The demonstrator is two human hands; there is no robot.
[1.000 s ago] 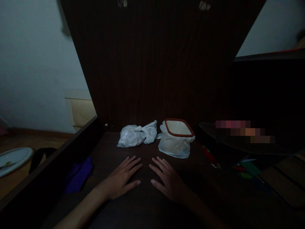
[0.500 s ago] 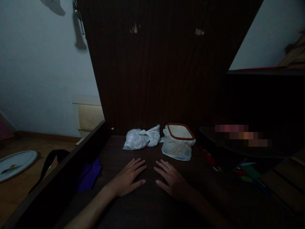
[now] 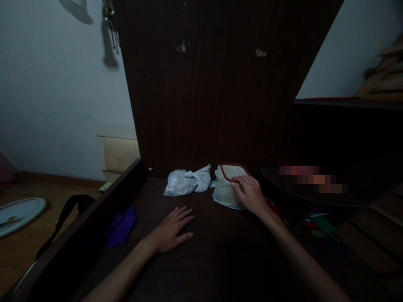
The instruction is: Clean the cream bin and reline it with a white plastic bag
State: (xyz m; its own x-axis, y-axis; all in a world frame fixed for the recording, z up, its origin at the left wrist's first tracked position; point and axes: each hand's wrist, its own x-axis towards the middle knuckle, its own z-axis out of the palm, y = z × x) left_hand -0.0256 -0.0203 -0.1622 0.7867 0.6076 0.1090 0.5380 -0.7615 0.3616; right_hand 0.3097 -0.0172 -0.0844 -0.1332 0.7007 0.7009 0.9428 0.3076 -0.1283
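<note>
My left hand (image 3: 172,230) lies flat on the dark wooden desktop (image 3: 201,260), fingers spread, holding nothing. Ahead of it rests a knotted white plastic bag (image 3: 180,183) with something inside that I cannot make out. My right hand (image 3: 250,193) is at the front right of a small bin (image 3: 224,193) with a reddish-brown squarish rim and a whitish plastic bag liner. Its fingers curl over that rim, with the thumb on the near side. Part of the bin's right side is hidden behind the hand.
A purple cloth (image 3: 122,226) lies at the left, beside the raised side board (image 3: 78,226). A tall dark panel (image 3: 208,96) stands behind the bags. Toward the right are a dark shelf (image 3: 343,138) and several colourful items (image 3: 317,228).
My right hand has left the desktop, moving forward and right to the bin's rim, where its fingers have closed. My left hand stays in place. The view has shifted slightly.
</note>
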